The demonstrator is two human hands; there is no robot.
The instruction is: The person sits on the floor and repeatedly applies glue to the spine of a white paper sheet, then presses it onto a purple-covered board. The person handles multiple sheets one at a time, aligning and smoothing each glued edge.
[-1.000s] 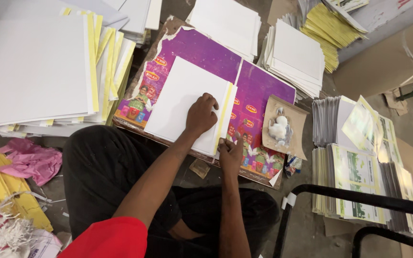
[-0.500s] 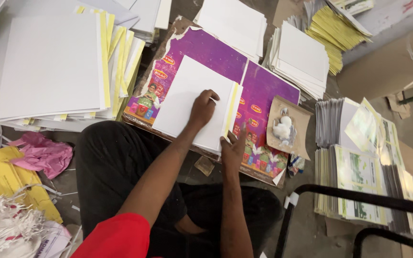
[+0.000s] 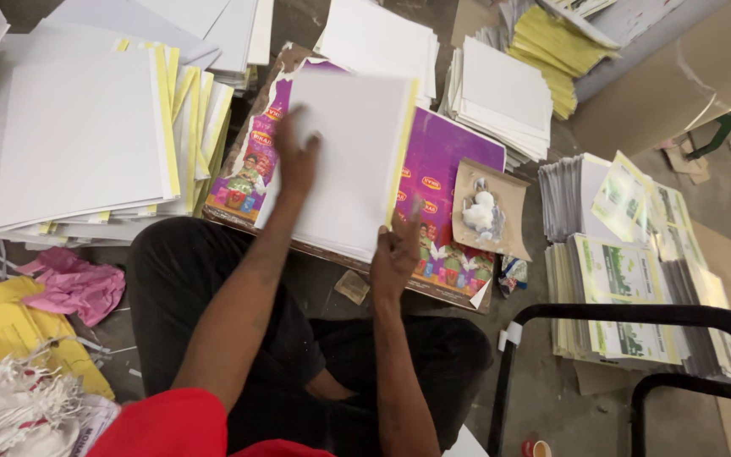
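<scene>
Cluttered floor w/ paper stacks all round; purple printed board [image 3: 446, 169] lies across person's lap. White sheet [image 3: 353, 144] w/ yellow edge strip sits on top near board's left-centre, blurred. Left hand [image 3: 296, 161] flat on sheet's left edge, fingers spread, not gripping. Right hand [image 3: 395, 254] at sheet's lower right corner, fingers loosely extended, touching edge

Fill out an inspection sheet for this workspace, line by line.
Surface: purple printed board, edges torn.
Job's things: white sheet with yellow edge strip, blurred.
Clutter: white sheet stack; printed green-and-white sheets; brown card with white lump; pink cloth.
Grippers: left hand flat on the sheet; right hand at its lower right corner.
Cables: nothing seen.
Surroundings: black metal frame; concrete floor.
</scene>
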